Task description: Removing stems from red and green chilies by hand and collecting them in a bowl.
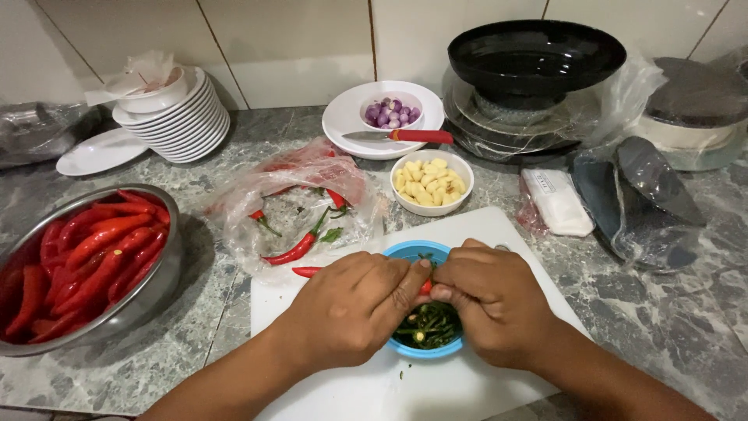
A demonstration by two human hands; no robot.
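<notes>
Over the blue bowl (pixel 425 253) on the white cutting board (pixel 499 226), both hands meet. The left hand (pixel 351 308) and right hand (pixel 495 300) pinch one red chili (pixel 425 287) between thumbs and forefingers; the other fingers are curled in. The bowl holds green stems (pixel 428 326). Just left of the board lies a clear plastic bag (pixel 292 195) with a few chilies. Further left, a steel bowl (pixel 148 300) is full of red chilies. Behind the board stand a bowl of peeled garlic (pixel 431 182) and a plate carrying a red-handled knife (pixel 401 136).
</notes>
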